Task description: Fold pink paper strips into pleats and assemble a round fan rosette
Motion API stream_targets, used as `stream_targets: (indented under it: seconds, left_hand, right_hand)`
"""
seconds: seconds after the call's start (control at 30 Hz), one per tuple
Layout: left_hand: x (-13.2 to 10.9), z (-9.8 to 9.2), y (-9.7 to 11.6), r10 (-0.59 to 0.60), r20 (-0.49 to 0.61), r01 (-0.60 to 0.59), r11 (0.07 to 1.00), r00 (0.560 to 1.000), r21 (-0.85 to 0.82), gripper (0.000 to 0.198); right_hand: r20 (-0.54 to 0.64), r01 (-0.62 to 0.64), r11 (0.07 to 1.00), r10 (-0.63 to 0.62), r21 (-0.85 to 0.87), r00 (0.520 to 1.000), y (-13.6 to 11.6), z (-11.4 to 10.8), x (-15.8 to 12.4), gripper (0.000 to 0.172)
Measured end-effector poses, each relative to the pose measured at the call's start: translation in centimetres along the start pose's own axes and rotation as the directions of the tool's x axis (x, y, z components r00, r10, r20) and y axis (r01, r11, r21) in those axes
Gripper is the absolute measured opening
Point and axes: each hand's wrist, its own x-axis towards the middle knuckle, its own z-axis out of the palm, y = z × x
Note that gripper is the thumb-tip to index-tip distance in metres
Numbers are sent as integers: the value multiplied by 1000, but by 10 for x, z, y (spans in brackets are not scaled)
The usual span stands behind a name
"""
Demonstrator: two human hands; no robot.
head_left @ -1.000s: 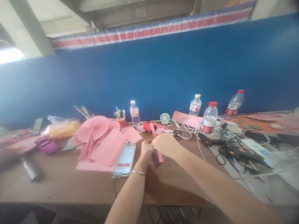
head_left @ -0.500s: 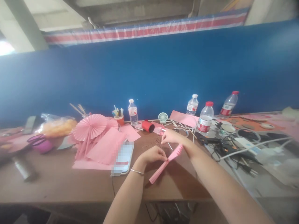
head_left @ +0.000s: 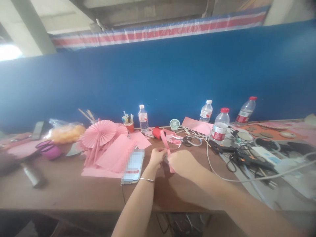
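A folded strip of pink pleated paper stands tilted between my hands over the table. My left hand is closed, its fingertips pinching the strip near the middle. My right hand is closed against the same strip from the right, its fingers partly hidden behind the back of the hand. The lower end of the strip shows just below my right hand's fingers. Beyond the hands lie a red spool, a small pink pleated piece and dark-handled scissors.
To the left are a phone, pink paper sheets and a pink paper rosette. Water bottles and a small fan stand at the back. Cables and a power strip crowd the right side.
My right hand has come back from beside the small pleated piece and closed on the strip. The strip has swung more upright. Scissors now show on the table.
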Motion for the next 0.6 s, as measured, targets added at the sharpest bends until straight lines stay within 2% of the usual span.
stream_targets:
  seconds: [0.07,0.17,0.23,0.33,0.4,0.47,0.5,0.57,0.6]
  left_hand:
    - [5,-6,2,4,-37,-9,991,999,-137,25]
    - [8,-12,5,-20,-27,12,955,999,-297,28]
    - [7,-13,7,-15,36,26,946,999,-322,29]
    - [3,-11,9,-1,158,47,957,988,-288,28]
    - [0,-10,10,5,191,44,967,982,-250,27]
    - [-1,-9,9,24,168,11,978,986,-207,27]
    - [-1,-8,8,36,147,-8,983,988,-184,26]
    - [-1,-6,7,49,119,-32,989,992,-142,26]
    - [-1,-5,6,51,111,-37,991,992,-127,25]
  right_hand:
    - [-104,-126,967,152,223,983,21,16,-18,21]
    - [-30,-288,820,347,494,937,66,40,-36,27]
    - [44,-390,755,434,528,900,96,53,-42,27]
    - [29,-494,728,548,476,836,123,62,-41,28]
    - [18,-554,720,603,418,797,127,61,-37,25]
    - [-37,-555,744,609,371,792,120,57,-29,20]
    - [-86,-527,768,591,363,802,113,55,-25,24]
    - [-237,-356,839,475,411,848,94,52,-13,38]
    - [-280,-284,826,456,487,845,83,51,-6,43]
